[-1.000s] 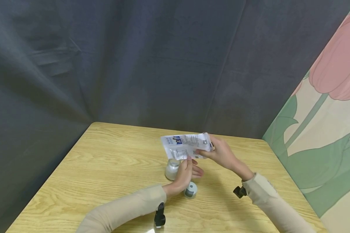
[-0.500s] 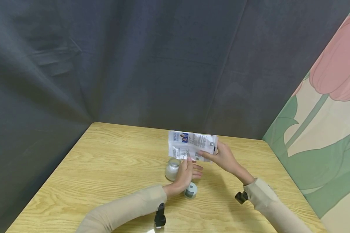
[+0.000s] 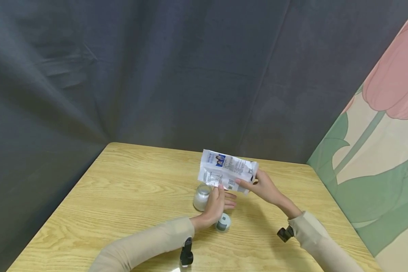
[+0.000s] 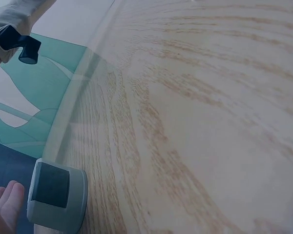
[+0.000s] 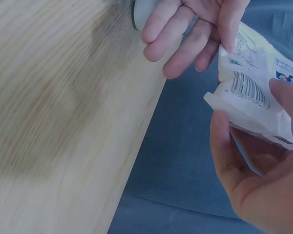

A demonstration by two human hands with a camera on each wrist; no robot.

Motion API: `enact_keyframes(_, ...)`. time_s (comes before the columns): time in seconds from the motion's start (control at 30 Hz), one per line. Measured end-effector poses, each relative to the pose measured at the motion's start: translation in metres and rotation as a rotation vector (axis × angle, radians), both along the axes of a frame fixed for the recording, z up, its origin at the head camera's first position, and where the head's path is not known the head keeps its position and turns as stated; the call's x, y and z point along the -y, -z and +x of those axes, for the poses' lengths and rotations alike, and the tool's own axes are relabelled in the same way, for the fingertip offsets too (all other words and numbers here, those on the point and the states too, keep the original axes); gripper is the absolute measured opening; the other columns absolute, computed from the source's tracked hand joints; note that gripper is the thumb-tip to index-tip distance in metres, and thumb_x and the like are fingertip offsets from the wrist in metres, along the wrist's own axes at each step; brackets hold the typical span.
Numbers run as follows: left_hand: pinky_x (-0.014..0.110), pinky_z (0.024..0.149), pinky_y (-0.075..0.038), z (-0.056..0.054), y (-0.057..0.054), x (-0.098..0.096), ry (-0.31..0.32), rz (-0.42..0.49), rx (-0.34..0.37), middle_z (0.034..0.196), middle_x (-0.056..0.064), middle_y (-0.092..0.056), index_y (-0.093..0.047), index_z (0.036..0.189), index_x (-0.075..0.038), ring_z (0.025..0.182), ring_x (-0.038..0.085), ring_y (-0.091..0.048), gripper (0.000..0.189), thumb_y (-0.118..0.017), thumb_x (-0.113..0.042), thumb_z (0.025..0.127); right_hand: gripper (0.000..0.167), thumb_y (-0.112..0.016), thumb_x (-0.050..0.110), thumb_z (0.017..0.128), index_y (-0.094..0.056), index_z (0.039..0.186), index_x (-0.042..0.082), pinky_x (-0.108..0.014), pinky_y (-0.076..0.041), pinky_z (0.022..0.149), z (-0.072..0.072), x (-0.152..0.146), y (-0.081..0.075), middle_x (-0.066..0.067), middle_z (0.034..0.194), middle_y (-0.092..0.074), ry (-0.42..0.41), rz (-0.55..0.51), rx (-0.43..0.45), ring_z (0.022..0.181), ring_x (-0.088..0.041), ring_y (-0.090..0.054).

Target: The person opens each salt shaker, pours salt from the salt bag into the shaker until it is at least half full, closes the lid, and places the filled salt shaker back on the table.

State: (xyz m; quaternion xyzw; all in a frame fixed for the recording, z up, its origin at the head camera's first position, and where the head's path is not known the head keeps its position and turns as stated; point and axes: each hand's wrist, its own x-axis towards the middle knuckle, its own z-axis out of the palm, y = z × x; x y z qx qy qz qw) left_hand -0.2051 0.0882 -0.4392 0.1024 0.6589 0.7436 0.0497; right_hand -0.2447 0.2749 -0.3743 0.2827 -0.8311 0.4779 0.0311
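A white printed pouch (image 3: 227, 170) with a small blue picture hangs tilted above the table, its right end gripped between the thumb and fingers of my right hand (image 3: 266, 189). Beneath the pouch's lower left edge stands an open glass jar (image 3: 201, 199) partly filled with something white. My left hand (image 3: 215, 203) is close against the jar's right side, fingers stretched out. Its thumb points up and touches the pouch, as the right wrist view shows. Just below that hand sits a small pale round container (image 3: 223, 223) with a dark grey patch, also in the left wrist view.
All this stands on a wood-grain table (image 3: 136, 181). A dark curtain (image 3: 190, 83) closes off the back and left, and a wall with a tulip print (image 3: 367, 162) runs along the right. Each sleeve carries a black wrist camera (image 3: 186, 255).
My right hand has shifted right with the pouch, whose left end has moved right and slightly up and now tilts higher. My left hand, the jar and the pale container stay in place.
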Motion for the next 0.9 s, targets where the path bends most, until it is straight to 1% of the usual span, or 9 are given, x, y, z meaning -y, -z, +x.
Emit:
enact_keyframes(0.13, 0.039, 0.076, -0.061, -0.001, 0.003, 0.0, -0.004, -0.018, 0.005, 0.108, 0.029, -0.067, -0.044, 0.12, 0.012, 0.091, 0.041, -0.07, 0.048, -0.014, -0.025, 0.112, 0.039, -0.069, 0.009, 0.095, -0.056, 0.131, 0.004, -0.032, -0.062, 0.071, 0.0, -0.004, 0.004, -0.015, 0.116, -0.067, -0.026, -0.019, 0.017, 0.093, -0.021, -0.07)
enact_keyframes(0.27, 0.04, 0.076, -0.061, -0.003, 0.005, -0.001, -0.009, -0.026, -0.002, 0.109, 0.031, -0.065, -0.043, 0.118, 0.012, 0.091, 0.042, -0.07, 0.046, -0.014, -0.022, 0.112, 0.041, -0.069, 0.009, 0.095, -0.054, 0.133, 0.003, -0.033, -0.062, 0.072, 0.0, -0.007, 0.006, -0.016, 0.117, -0.066, -0.038, -0.044, 0.02, 0.095, -0.021, -0.069)
enact_keyframes(0.33, 0.041, 0.077, -0.061, -0.002, 0.003, -0.002, -0.008, -0.032, -0.004, 0.109, 0.032, -0.065, -0.043, 0.117, 0.011, 0.091, 0.042, -0.07, 0.044, -0.014, -0.022, 0.112, 0.045, -0.07, 0.008, 0.094, -0.052, 0.135, 0.003, -0.034, -0.062, 0.071, 0.0, -0.009, 0.006, -0.016, 0.117, -0.066, -0.04, -0.059, 0.018, 0.094, -0.021, -0.069)
enact_keyframes(0.4, 0.042, 0.078, -0.061, -0.001, 0.0, -0.002, -0.005, -0.033, -0.004, 0.109, 0.033, -0.064, -0.043, 0.116, 0.01, 0.092, 0.043, -0.069, 0.043, -0.015, -0.022, 0.112, 0.055, -0.07, 0.006, 0.093, -0.045, 0.141, 0.002, -0.035, -0.062, 0.069, 0.0, -0.01, 0.005, -0.017, 0.119, -0.065, -0.038, -0.076, 0.019, 0.093, -0.02, -0.069)
enact_keyframes(0.5, 0.044, 0.079, -0.06, 0.002, -0.006, -0.002, -0.001, -0.043, -0.015, 0.109, 0.035, -0.063, -0.043, 0.116, 0.011, 0.093, 0.045, -0.068, 0.042, -0.015, -0.019, 0.112, 0.072, -0.07, 0.001, 0.092, -0.029, 0.15, 0.001, -0.035, -0.062, 0.068, 0.0, -0.012, 0.006, -0.02, 0.118, -0.062, -0.019, -0.092, 0.009, 0.091, -0.019, -0.068)
enact_keyframes(0.57, 0.045, 0.079, -0.06, 0.003, -0.008, -0.002, 0.001, -0.044, -0.019, 0.109, 0.036, -0.063, -0.043, 0.115, 0.012, 0.093, 0.046, -0.068, 0.041, -0.014, -0.017, 0.112, 0.077, -0.069, -0.001, 0.092, -0.021, 0.152, 0.001, -0.034, -0.061, 0.067, 0.0, -0.014, 0.007, -0.022, 0.117, -0.061, -0.008, -0.1, 0.002, 0.089, -0.018, -0.067)
enact_keyframes(0.63, 0.045, 0.079, -0.06, 0.003, -0.007, -0.002, 0.006, -0.039, -0.016, 0.109, 0.036, -0.063, -0.043, 0.116, 0.013, 0.093, 0.046, -0.068, 0.041, -0.014, -0.016, 0.112, 0.075, -0.067, -0.002, 0.093, -0.021, 0.151, 0.0, -0.035, -0.062, 0.065, -0.001, -0.014, 0.008, -0.023, 0.114, -0.06, -0.001, -0.102, -0.013, 0.087, -0.018, -0.067)
enact_keyframes(0.73, 0.043, 0.079, -0.06, 0.002, -0.002, -0.003, 0.011, -0.03, -0.011, 0.109, 0.033, -0.064, -0.043, 0.118, 0.011, 0.094, 0.044, -0.068, 0.042, -0.015, -0.02, 0.112, 0.065, -0.063, -0.001, 0.096, -0.026, 0.15, 0.001, -0.04, -0.062, 0.059, 0.0, -0.015, 0.008, -0.024, 0.112, -0.06, -0.004, -0.107, -0.018, 0.084, -0.022, -0.067)
enact_keyframes(0.9, 0.039, 0.079, -0.061, 0.0, 0.003, -0.002, 0.01, -0.028, -0.02, 0.109, 0.029, -0.066, -0.044, 0.118, 0.009, 0.093, 0.04, -0.07, 0.044, -0.017, -0.025, 0.112, 0.052, -0.058, 0.003, 0.1, -0.034, 0.145, 0.0, -0.045, -0.061, 0.057, 0.001, -0.019, 0.011, -0.024, 0.111, -0.06, 0.022, -0.116, 0.009, 0.081, -0.024, -0.066)
